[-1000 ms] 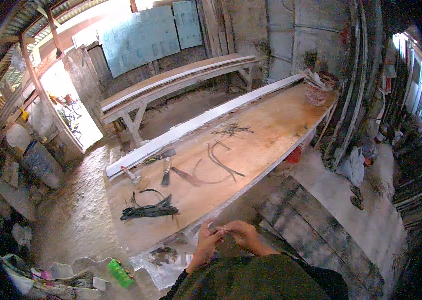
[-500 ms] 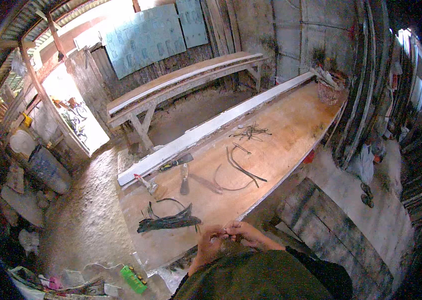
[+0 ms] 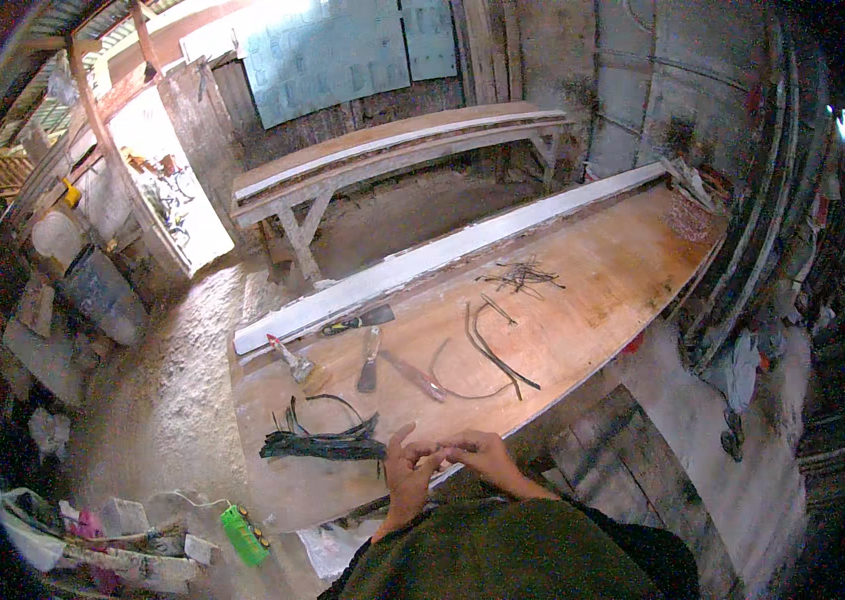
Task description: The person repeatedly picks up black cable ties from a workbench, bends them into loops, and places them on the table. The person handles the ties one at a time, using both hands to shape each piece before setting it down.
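My left hand (image 3: 409,474) and my right hand (image 3: 484,456) meet just over the near edge of the wooden table (image 3: 593,300). The fingertips of both are pinched together; whatever lies between them is too small to make out. One finger of my left hand points up, apart from the others. Close to its left lies a bundle of dark, flat strips (image 3: 323,444). Beyond my hands lie a pale-handled knife (image 3: 413,376), a putty knife (image 3: 370,362) and several curved dark strips (image 3: 494,350).
A brush (image 3: 288,356) and a wider scraper (image 3: 361,319) lie near the long white board (image 3: 443,258). Farther along are a heap of thin dark strips (image 3: 520,276) and a filled basket (image 3: 691,215). A bench (image 3: 383,160) stands behind; a green power strip (image 3: 244,536) is at lower left.
The view has shifted, so the table sits a little differently. My hands stay together at the table edge, and a finger of my left hand has lifted away from the rest.
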Demonstrator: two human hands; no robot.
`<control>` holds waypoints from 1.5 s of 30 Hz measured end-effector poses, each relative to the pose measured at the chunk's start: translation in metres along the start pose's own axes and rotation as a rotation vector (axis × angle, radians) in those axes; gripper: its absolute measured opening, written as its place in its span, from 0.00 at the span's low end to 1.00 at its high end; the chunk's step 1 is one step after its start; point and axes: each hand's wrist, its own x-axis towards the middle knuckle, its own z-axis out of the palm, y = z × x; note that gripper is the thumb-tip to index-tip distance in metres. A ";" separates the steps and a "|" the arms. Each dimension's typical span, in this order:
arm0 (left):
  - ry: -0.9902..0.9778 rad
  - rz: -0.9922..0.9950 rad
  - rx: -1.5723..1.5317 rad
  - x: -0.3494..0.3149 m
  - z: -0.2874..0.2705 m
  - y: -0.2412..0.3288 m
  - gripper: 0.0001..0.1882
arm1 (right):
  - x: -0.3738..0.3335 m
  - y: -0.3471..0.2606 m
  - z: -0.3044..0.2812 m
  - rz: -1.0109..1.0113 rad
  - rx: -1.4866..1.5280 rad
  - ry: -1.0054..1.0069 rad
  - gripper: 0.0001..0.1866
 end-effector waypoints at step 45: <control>0.173 0.035 0.328 0.147 0.136 -0.056 0.07 | 0.124 0.046 -0.178 0.256 0.457 -0.223 0.08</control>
